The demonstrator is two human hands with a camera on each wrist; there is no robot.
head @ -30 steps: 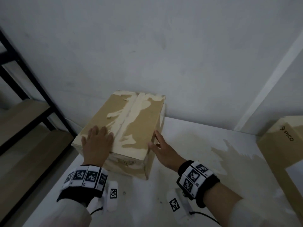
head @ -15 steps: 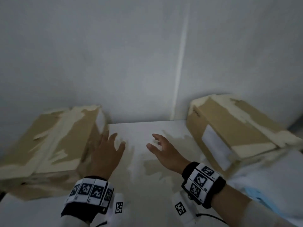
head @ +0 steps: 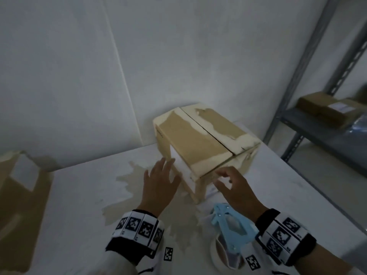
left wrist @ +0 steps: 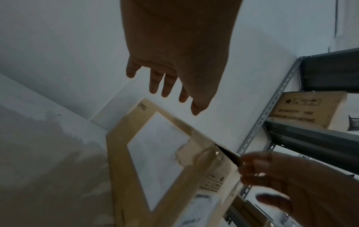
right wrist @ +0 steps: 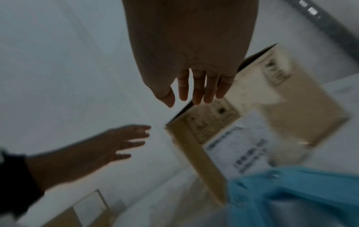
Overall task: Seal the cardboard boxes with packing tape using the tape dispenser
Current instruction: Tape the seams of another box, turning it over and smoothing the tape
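A cardboard box [head: 200, 143] sits on the white table [head: 79, 195], its far end near the wall [head: 79, 66], the two top flaps meeting along a dark seam that has no tape across it. Both hands are held out toward its near corner. The left hand [head: 158, 187] is spread, fingers straight and apart, just beside the side of the box that carries a white label — whether it touches is hard to tell. The right hand [head: 234, 187] holds nothing, its fingers loosely bent close to the near end of the box. Under the right wrist lies the blue tape dispenser [head: 230, 229], flat on the table with its roll of tape — nobody is holding it. A second box [head: 17, 195] stands at the left edge of the table. Off to the right, a grey metal shelf [head: 317, 128] holds another parcel [head: 327, 110].
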